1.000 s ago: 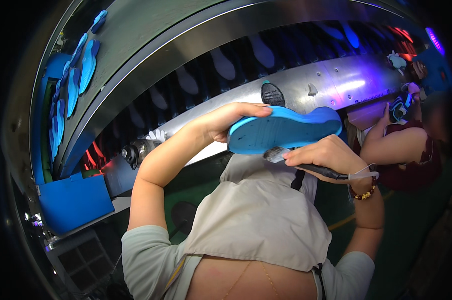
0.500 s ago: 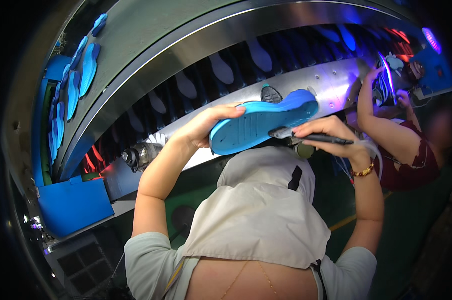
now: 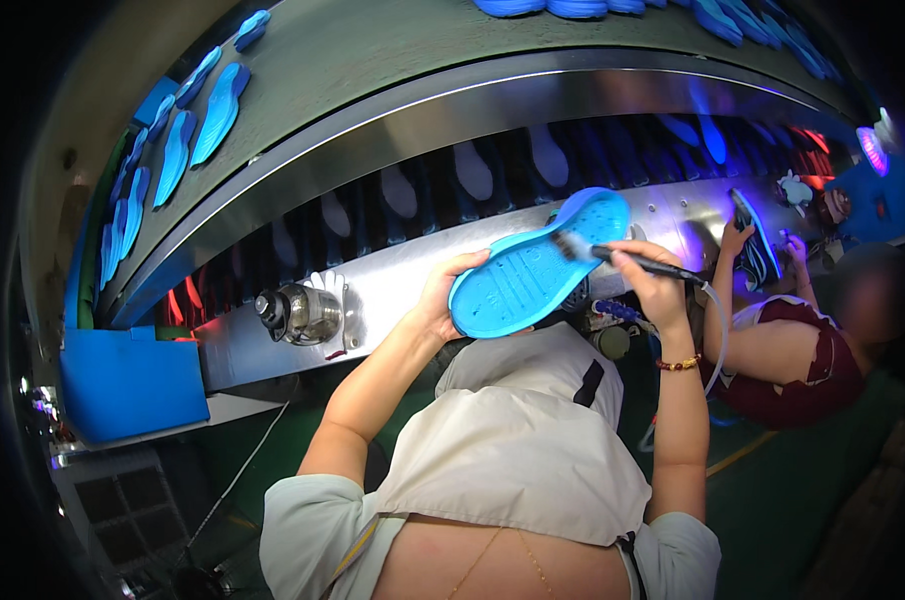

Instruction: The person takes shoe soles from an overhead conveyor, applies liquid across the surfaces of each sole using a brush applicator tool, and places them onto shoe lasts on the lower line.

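Note:
A blue shoe sole is tilted up in front of me, its recessed, ribbed face toward me. My left hand is closed on its lower left edge, the thumb lying over the rim. In my right hand is a black-handled brush, gripped like a pen. Its pale bristles are at the sole's inner face near the middle, apparently touching it. From the handle's back end a clear tube hangs down past my wrist.
Behind the sole runs a metal ledge carrying a clear jar with a black lid and white gloves. Above it, a belt bears several blue soles. A co-worker sits at the right, holding another sole.
The sole has turned so that more of its inner face shows. The brush has moved from the sole's near edge to the inside. My view has shifted, bringing more belt into sight.

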